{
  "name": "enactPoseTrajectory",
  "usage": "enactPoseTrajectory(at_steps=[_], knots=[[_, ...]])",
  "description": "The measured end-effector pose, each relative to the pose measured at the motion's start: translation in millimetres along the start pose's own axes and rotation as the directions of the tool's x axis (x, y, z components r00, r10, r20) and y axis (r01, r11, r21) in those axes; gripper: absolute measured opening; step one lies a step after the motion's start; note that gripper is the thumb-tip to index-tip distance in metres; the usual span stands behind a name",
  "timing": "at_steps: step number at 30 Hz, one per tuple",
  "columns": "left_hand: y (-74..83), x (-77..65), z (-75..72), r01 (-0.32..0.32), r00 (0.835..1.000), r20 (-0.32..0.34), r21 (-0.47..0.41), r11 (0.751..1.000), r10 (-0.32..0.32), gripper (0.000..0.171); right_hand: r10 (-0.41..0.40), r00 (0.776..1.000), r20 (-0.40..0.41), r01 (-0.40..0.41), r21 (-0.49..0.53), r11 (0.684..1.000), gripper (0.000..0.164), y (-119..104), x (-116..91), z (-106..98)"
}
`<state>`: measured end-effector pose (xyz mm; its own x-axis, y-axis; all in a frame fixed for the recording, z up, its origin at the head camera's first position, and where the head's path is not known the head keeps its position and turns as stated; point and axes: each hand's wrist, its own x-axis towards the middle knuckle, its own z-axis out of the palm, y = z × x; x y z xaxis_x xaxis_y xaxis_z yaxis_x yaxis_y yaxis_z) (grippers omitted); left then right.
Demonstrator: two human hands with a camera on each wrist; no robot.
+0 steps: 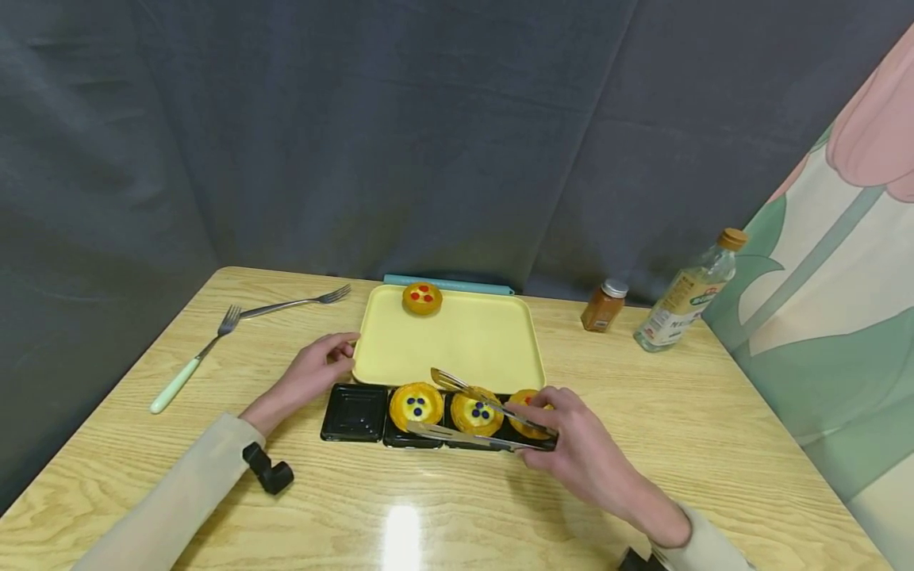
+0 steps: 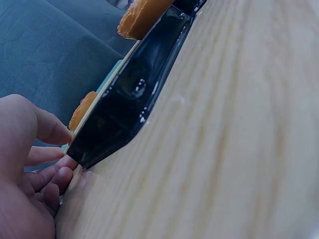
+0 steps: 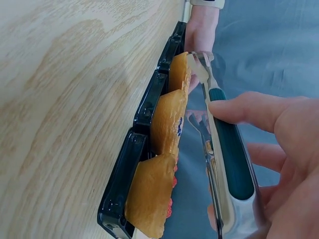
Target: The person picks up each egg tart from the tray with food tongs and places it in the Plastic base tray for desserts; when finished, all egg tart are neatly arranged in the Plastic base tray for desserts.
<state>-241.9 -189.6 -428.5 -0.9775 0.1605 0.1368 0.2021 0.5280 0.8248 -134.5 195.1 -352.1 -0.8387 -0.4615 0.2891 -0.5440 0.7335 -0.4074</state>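
My right hand (image 1: 581,444) holds metal tongs (image 3: 232,154) with dark green grips. Their two arms stand apart above the blueberry-topped tarts, the tips near the left blueberry tart (image 1: 416,405); whether they touch it I cannot tell. Beside it sits another blueberry tart (image 1: 476,412), then a red-topped tart (image 3: 149,196) at the right, all in a sectioned black tray (image 1: 354,413). The tray's leftmost section shows its bare bottom. My left hand (image 1: 317,371) grips the left edge of the yellow tray (image 1: 471,337) lightly with thumb and fingers. A red-topped tart (image 1: 422,298) lies on that tray.
Left on the wooden table are a silver fork (image 1: 296,303) and a green-handled fork (image 1: 182,377). A teal bar (image 1: 450,284) lies behind the yellow tray. A spice jar (image 1: 604,306) and a glass bottle (image 1: 685,301) stand at the back right, near the curtain.
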Motion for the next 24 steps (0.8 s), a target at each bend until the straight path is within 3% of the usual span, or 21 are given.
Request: enactPoseTrajectory(at_steps=[9,24], knots=[[1.5,0.9,-1.2,-0.008,1.000,0.004,-0.004,1.000,0.008,0.049,0.107,0.994,-0.005,-0.107,0.059,0.993,0.055,2.0,4.6,-4.8],[1.8,0.6,-1.9,0.003,1.000,0.007,0.002,1.000,-0.003,0.049,0.081,0.996,-0.046,-0.079,0.033,0.996,0.053,7.4,21.0,-15.4]])
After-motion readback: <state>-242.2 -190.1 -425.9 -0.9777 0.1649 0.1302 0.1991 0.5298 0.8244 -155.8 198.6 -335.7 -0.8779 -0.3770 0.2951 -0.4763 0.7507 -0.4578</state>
